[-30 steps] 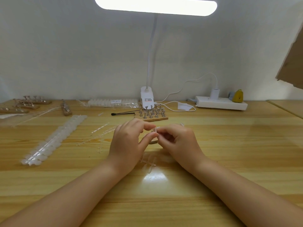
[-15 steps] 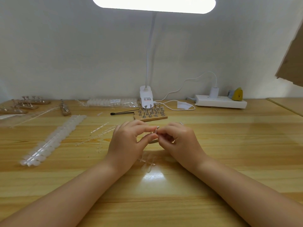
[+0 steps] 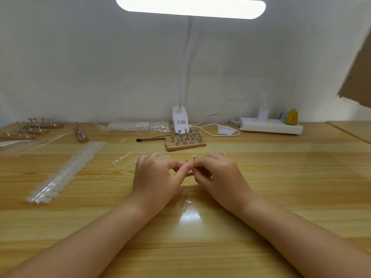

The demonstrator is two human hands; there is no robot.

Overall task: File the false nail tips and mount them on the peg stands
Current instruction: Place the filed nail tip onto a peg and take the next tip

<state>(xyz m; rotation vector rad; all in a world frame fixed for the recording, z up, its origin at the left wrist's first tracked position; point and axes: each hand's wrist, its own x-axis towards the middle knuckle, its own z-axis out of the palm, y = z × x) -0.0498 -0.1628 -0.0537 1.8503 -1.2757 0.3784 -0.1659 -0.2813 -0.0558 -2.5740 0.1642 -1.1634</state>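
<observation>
Pinching one peg stand (image 3: 194,157), both hands' (image 3: 158,177) (image 3: 218,175) grips meet mid-table (image 3: 281,197), far from edges.

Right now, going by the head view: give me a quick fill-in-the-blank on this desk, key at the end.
1. The peg block stands in front of the ___ base.
2. The black brush lies ___ of that block.
3. The yellow plug sits on the white ___.

Missing: lamp; left; power strip

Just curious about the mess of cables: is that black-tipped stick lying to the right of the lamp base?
No, the black-tipped stick lies on the table left of the white lamp base, beside the wooden peg stand.
</observation>
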